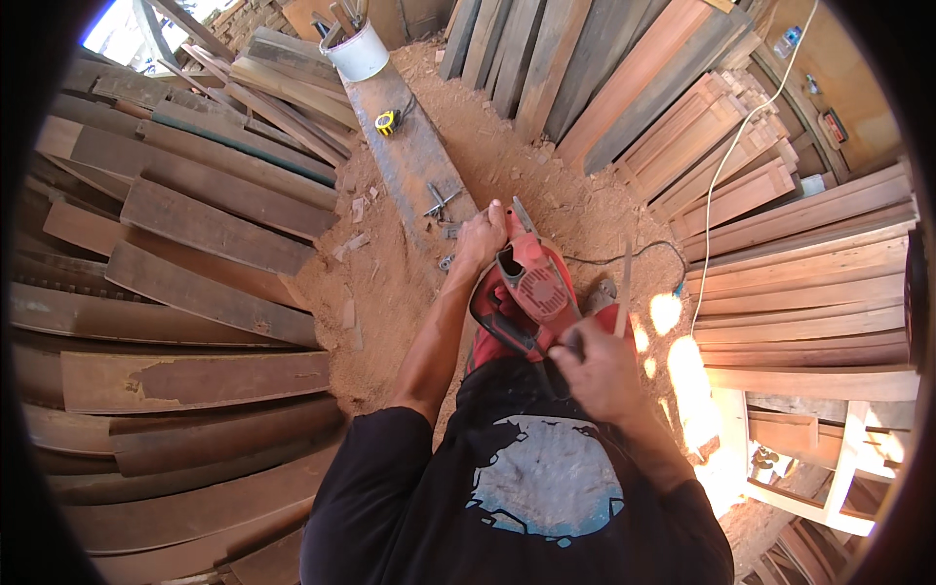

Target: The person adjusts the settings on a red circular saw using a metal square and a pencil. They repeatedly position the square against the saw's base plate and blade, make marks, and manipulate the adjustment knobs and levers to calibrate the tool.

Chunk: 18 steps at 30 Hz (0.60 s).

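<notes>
A red electric hand planer (539, 291) lies tilted across my lap, its vented housing and black grip facing up. My left hand (482, 237) is closed around its front end, next to a flat metal part. Over the planer's rear is my right hand (597, 369), slightly blurred, its fingers closed. A thin wooden strip (625, 288) sticks up from that hand, and its lower end is hidden by the fingers. Beyond my left hand, a small metal tool (441, 201) rests on a long board (400, 136).
A yellow tape measure (387, 123) and a white bucket of tools (359, 54) stand farther along the board. Stacked planks (214, 229) line the left, and more timber (804, 317) the right. Sawdust (380, 312) covers the floor. A dark cord (624, 259) runs right from the planer.
</notes>
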### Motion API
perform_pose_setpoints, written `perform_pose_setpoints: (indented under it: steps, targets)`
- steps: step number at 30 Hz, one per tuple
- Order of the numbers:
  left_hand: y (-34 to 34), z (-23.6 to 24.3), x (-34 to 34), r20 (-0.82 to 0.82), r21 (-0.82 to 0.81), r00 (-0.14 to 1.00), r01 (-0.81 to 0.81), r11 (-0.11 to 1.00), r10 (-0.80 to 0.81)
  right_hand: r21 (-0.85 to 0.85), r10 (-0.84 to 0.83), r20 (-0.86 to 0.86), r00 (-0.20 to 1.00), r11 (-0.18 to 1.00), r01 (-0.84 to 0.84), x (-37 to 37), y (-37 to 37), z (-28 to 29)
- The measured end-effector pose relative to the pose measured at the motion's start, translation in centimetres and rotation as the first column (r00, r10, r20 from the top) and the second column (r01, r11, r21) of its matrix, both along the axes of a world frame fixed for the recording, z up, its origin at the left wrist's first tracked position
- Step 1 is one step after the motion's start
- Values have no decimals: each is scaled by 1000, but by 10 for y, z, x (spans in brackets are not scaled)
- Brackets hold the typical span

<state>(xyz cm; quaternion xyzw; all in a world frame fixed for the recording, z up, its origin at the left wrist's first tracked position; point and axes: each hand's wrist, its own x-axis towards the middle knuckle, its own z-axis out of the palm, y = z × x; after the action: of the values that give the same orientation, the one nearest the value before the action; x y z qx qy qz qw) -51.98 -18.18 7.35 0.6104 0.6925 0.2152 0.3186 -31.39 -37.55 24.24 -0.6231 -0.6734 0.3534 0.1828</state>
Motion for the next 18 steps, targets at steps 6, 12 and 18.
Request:
perform_pose_setpoints:
  steps: [6,12,18]
  targets:
    - [19,3,29,-142,40,985,107,993,-100,187,161,299,941,957,-223,-44,11,-67]
    - [14,23,50,-192,145,981,65,987,-37,-53,256,440,861,964,-260,-47,39,-95]
    - [1,40,27,62,263,919,362,894,-390,53,171,248,954,980,-190,17,81,-47]
